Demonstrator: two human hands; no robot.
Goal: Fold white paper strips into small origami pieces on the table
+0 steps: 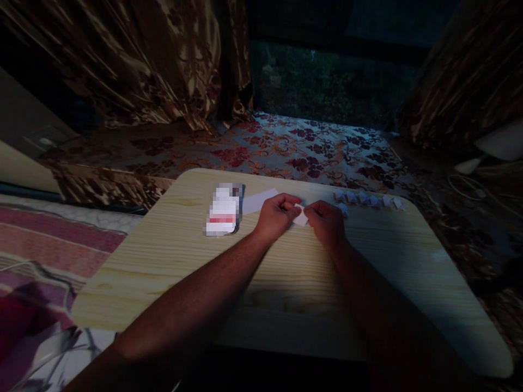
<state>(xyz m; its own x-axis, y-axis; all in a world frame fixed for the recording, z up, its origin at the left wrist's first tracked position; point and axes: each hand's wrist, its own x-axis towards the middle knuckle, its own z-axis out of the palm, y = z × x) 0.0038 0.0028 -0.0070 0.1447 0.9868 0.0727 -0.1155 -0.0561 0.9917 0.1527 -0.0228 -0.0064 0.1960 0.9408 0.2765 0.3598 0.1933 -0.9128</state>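
A small piece of white paper (301, 215) is held between both hands above the wooden table (261, 272). My left hand (275, 216) pinches its left side, fingers curled. On the right side, my right hand (328, 220) grips the paper's edge between thumb and fingers. A flat sheet of pale paper (258, 200) lies just behind and left of my left hand. Beyond my right hand stand several small folded paper pieces (362, 198) in a row, with one more folded piece (344, 209) in front of them, partly behind that hand.
A pixelated phone-shaped object (223, 209) lies left of the sheet. Behind the table is a ledge with a flowered cloth (318, 147), under a dark window and gold curtains (175, 60). At left is a striped bed cover (53, 234), with cables (77, 348) near the table's corner.
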